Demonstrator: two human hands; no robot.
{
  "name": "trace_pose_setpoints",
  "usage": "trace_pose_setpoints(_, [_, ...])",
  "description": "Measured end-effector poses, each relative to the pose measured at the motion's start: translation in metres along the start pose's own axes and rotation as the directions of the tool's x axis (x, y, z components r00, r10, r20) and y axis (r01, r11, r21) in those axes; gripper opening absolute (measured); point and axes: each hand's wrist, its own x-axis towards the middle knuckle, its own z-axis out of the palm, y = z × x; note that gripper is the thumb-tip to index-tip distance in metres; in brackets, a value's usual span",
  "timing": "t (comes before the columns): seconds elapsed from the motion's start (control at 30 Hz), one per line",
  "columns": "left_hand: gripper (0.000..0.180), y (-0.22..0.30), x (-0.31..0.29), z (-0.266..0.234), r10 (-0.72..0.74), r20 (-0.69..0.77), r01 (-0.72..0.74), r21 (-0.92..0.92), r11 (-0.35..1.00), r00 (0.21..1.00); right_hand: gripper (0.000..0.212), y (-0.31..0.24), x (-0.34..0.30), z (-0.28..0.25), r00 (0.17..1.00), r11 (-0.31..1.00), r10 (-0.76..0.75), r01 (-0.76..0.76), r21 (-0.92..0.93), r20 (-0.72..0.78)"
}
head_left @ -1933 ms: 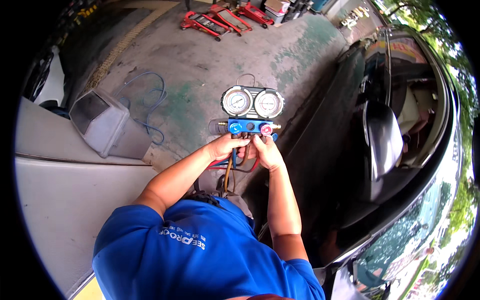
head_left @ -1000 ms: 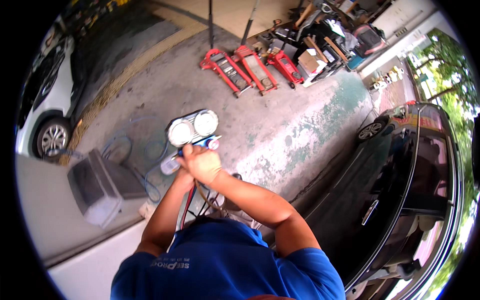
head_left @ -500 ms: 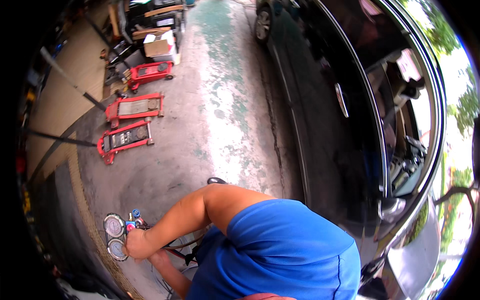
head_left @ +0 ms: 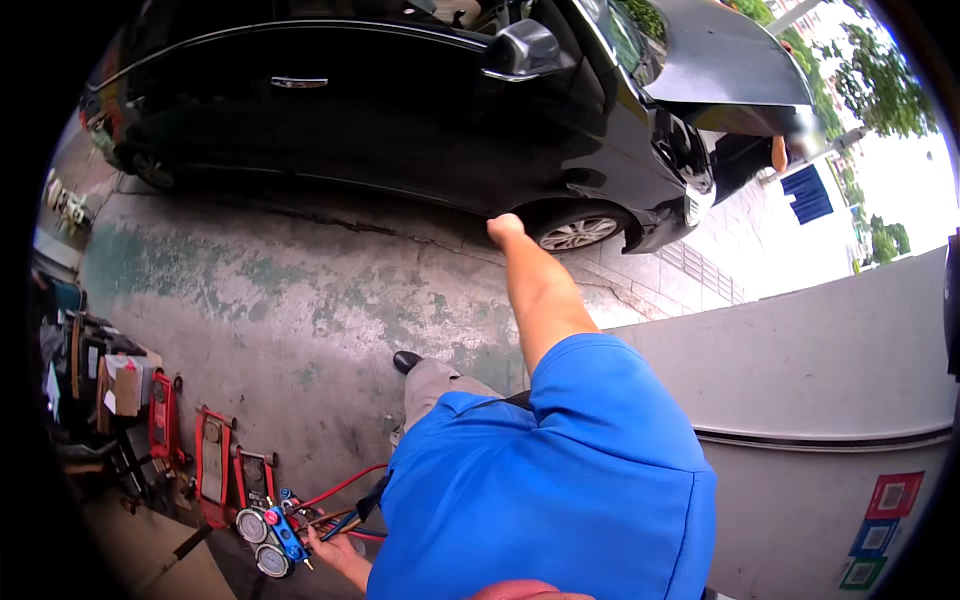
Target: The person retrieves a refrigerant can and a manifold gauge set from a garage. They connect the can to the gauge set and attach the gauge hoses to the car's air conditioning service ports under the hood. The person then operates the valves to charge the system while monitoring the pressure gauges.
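Observation:
At the lower left my left hand (head_left: pixel 335 550) is closed around the hoses and edge of a manifold gauge set (head_left: pixel 288 535). The set has two round dials and a blue body, with red, blue and brownish hoses running back toward my waist. My right arm stretches forward, away from the gauges. At its end my right hand (head_left: pixel 505 228) looks curled, and nothing shows in it. In the picture it overlaps the edge of the front wheel (head_left: pixel 580 232) of a black car (head_left: pixel 400 130); whether it touches the car cannot be told.
Red floor jacks (head_left: pixel 212 455) and a stack of boxes (head_left: pixel 125 385) stand at the left. The car's hood (head_left: pixel 735 60) is raised, with another person (head_left: pixel 738 165) at its front. A pale grey panel (head_left: pixel 800 350) borders the right side.
My right hand has left the gauge set and reaches forward. My view has turned right, bringing the car's front into sight. My left hand keeps hold of the gauge set.

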Motion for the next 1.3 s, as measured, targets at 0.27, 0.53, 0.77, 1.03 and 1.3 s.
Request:
trace_pose_setpoints(0.27, [0.032, -0.002, 0.003, 0.090, -0.033, 0.306, -0.015, 0.154, 0.988, 0.952, 0.075, 0.331, -0.072, -0.209, 0.782, 0.818, 0.534, -0.383, 0.429, -0.321])
trace_pose_setpoints(0.53, [0.036, -0.049, 0.002, 0.212, -0.236, 0.476, 0.066, 0.347, 0.935, 0.847, 0.077, 0.578, -0.135, -0.215, 0.533, 0.379, 0.839, -0.716, 0.586, 0.109])
trace_pose_setpoints(0.77, [0.042, -0.117, -0.033, 0.316, -0.346, 0.506, 0.105, 0.444, 0.890, 0.790, 0.024, 0.663, -0.246, -0.235, 0.290, 0.031, 0.950, -0.461, 0.887, 0.117])
trace_pose_setpoints(1.03, [0.032, -0.202, -0.036, 0.395, -0.410, 0.442, 0.106, 0.567, 0.817, 0.798, 0.062, 0.608, -0.176, -0.216, 0.495, 0.378, 0.868, -0.607, 0.699, -0.040])
trace_pose_setpoints(1.3, [0.029, -0.282, -0.040, 0.407, -0.470, 0.420, 0.110, 0.645, 0.757, 0.777, 0.076, 0.592, -0.008, -0.288, 0.792, 0.660, 0.595, -0.382, 0.647, -0.140])
